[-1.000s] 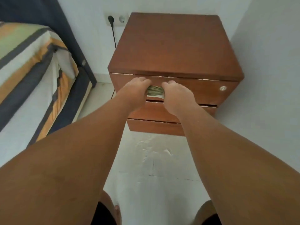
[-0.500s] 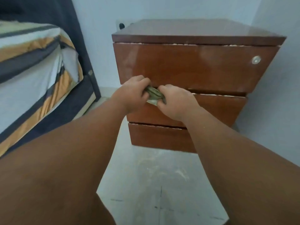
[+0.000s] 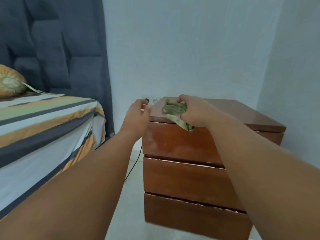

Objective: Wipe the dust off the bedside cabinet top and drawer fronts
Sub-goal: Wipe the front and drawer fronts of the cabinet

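The right hand's fingers [image 3: 186,116] and thumb are clamping round a bunched olive-green cloth [image 3: 174,109], squeezing it into a wad. The right hand [image 3: 196,110] is hovering at the front left of the bedside cabinet top [image 3: 242,115]; I cannot tell whether the wad is pressing on the wood or sitting just above it. A loose tail of the cloth is hanging over the front edge and lying against the top drawer front [image 3: 173,144], which is showing a pale, dusty haze. The middle drawer front [image 3: 181,179] and the bottom drawer front [image 3: 190,217] are sitting closed below it.

The left hand's fingers [image 3: 147,108] are curling loosely with nothing showing between them. The left hand [image 3: 137,118] is floating just beside the cabinet's front left corner, near the black plug [image 3: 146,100] in the wall socket [image 3: 155,100].

Risks, as I am judging them: a cloth wadded this tightly is offering little flat surface, so a pass is likely to be leaving streaks. The hanging tail may be dragging dust from the top down onto the drawer front. A sweep toward the back left corner is risking a snag on the plug or its cable [image 3: 133,163], and the idle left hand is close enough to be knocking it.
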